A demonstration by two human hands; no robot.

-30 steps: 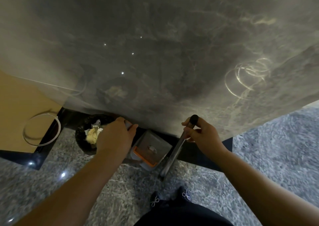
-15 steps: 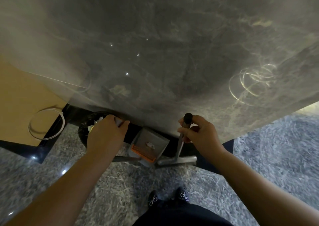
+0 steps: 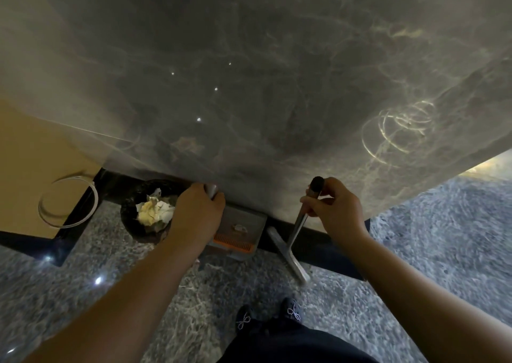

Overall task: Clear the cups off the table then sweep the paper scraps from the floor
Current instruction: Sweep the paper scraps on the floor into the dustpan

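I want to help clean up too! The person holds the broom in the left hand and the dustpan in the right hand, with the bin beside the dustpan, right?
Not quite: the hands are swapped. The head view shows the right hand gripping the broom handle, while the left hand holds the dustpan. The bin does sit beside the dustpan.

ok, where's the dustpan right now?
Head view, low centre: the dustpan sits on the floor against the wall base, between the black bin and the broom, left hand gripping its handle.

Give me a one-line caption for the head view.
Left hand holds dustpan, right hand grips broom, beside bin.
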